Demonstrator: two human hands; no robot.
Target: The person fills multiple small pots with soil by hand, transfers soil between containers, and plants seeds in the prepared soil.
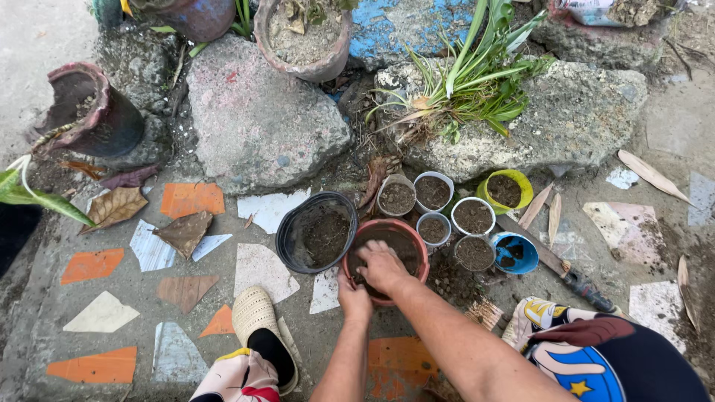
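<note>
Terracotta pot (414, 246) of soil is set on paving (149, 298) inlaid with orange and white tile shards, just right of a black pot (316, 232). Its rim is gripped by the left hand (353, 296); soil is pressed by the right hand (382, 266), fingers together. Small soil-filled cups (454, 216) are clustered rightward below rough rocks (573, 112).

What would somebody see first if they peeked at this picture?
Probably the two hands, the right hand and the left hand, pressing into the soil of a reddish-brown pot in the middle. Just behind it sits a cluster of small soil-filled cups, and a leafy green plant grows on the rock above.
</note>
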